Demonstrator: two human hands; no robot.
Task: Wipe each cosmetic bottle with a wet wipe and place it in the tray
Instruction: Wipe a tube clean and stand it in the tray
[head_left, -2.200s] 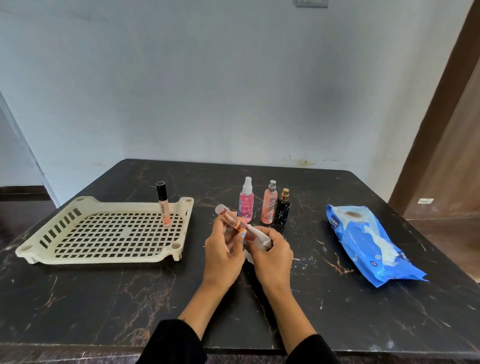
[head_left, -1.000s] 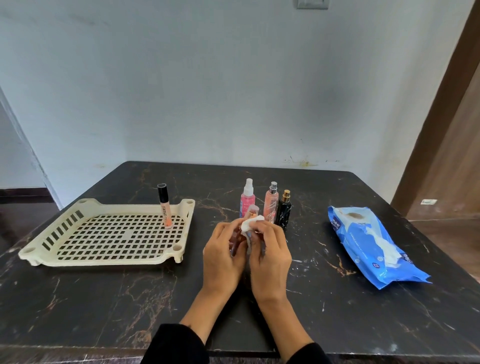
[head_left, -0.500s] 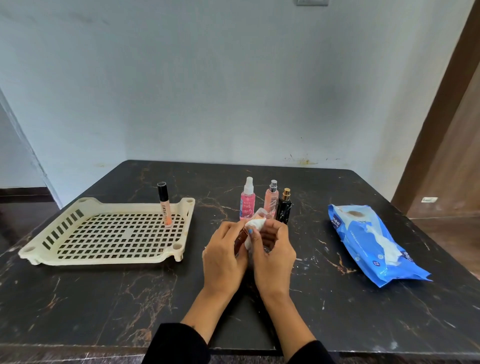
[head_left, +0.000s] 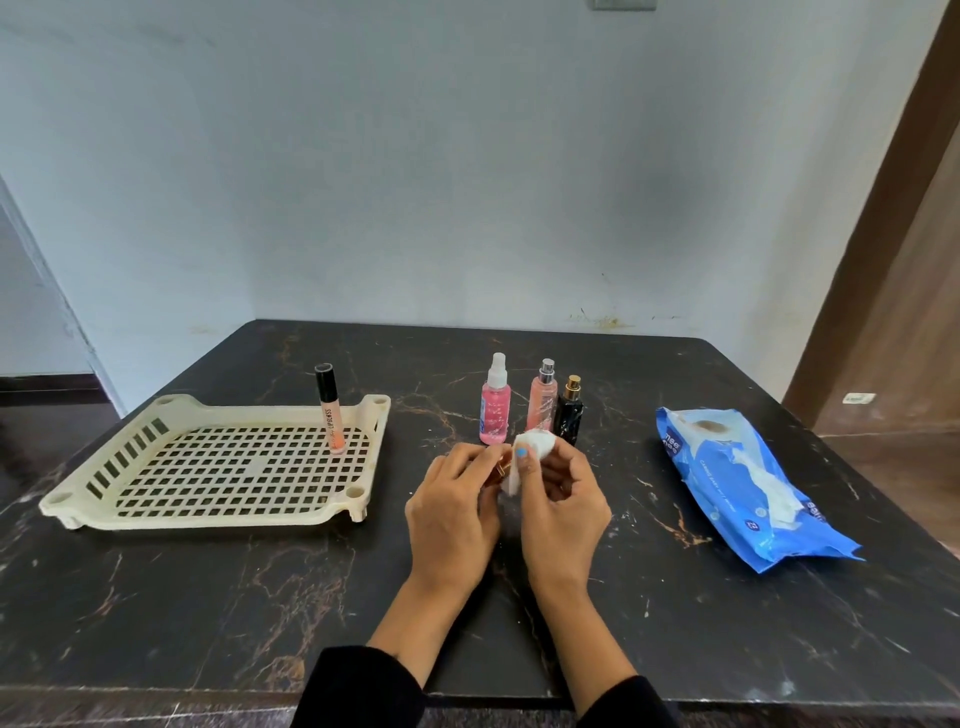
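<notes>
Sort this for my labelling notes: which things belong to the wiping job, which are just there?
Job: wet wipe, small bottle in both hands, tray, lip gloss, pink spray, peach spray, black bottle, wipes pack.
Just there: table, wall plate.

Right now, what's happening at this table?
A person is cleaning cosmetics. The left hand holds a small bottle, mostly hidden, while the right hand rubs it with a wet wipe. One lip gloss already stands in the tray. Three spray bottles wait on the table, and the wipes pack lies to the right.
</notes>
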